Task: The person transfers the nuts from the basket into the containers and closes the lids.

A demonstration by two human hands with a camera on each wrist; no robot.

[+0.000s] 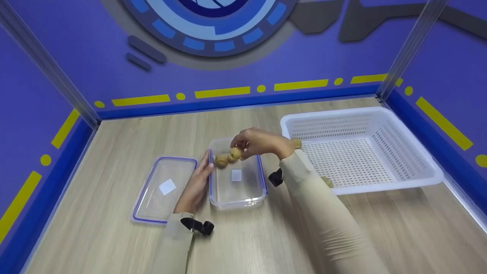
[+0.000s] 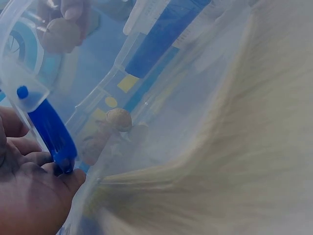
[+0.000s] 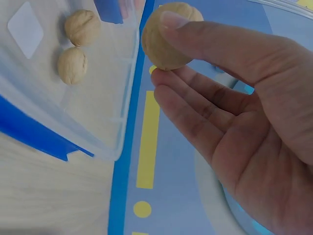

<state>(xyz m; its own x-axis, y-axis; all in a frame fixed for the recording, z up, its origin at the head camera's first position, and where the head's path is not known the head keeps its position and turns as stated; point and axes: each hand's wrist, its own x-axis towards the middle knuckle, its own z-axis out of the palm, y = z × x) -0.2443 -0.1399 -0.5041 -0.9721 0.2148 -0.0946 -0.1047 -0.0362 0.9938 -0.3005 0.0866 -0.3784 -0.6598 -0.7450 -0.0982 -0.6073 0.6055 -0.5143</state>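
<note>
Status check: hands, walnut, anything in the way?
Right hand pinches walnut at container's far end; left hand against container's left side. Two walnuts inside. Lid off, lying left; nothing seen in the way.

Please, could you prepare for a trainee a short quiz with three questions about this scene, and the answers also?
1. Multiple choice: in the head view, where does the lid lie?
A) On top of the container
B) Inside the container
C) On the table, left of the container
2. Count: how many walnuts lie inside the container?
3. True or false: the right hand pinches another walnut.

Key: 1. C; 2. two; 3. true.
</note>
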